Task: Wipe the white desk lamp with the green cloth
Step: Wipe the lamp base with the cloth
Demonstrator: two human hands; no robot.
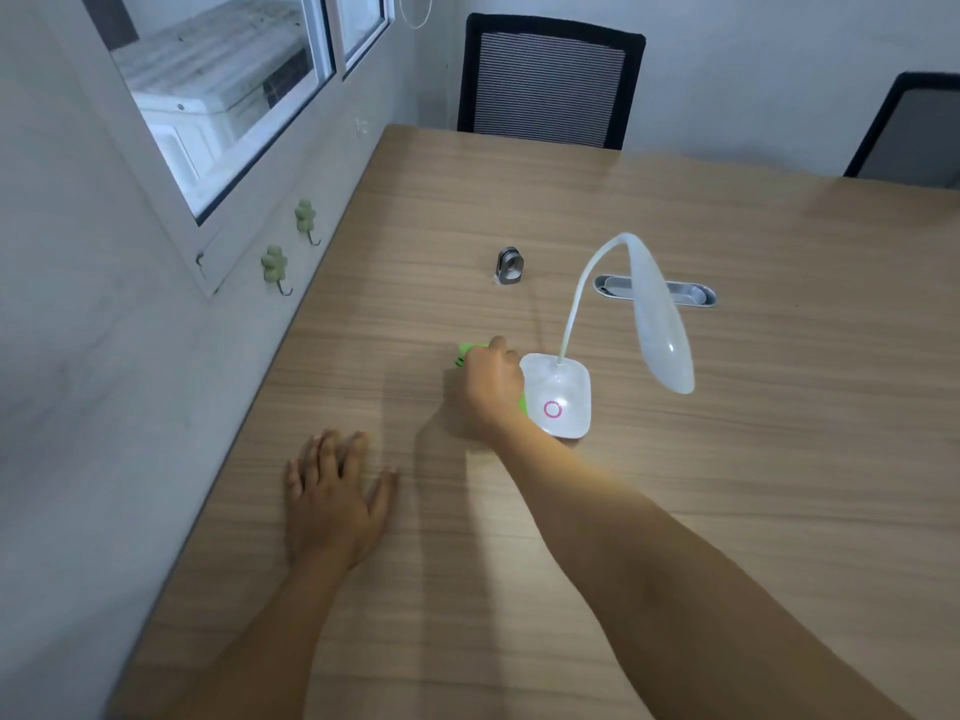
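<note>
The white desk lamp (563, 394) stands on the wooden table (727, 485), with a square base bearing a pink ring, a thin bent neck and a long head drooping to the right. Just left of the base, my right hand (491, 389) is closed over the green cloth (467, 351); only small green bits show past the fingers and beside the base. My left hand (335, 493) lies flat on the table nearer to me, fingers spread, holding nothing.
A small metal object (509, 265) stands behind the lamp, and a grey cable slot (691, 293) is set into the tabletop. Two black mesh chairs (548, 80) are at the far edge. The wall with two green hooks (272, 265) and a window runs along the left.
</note>
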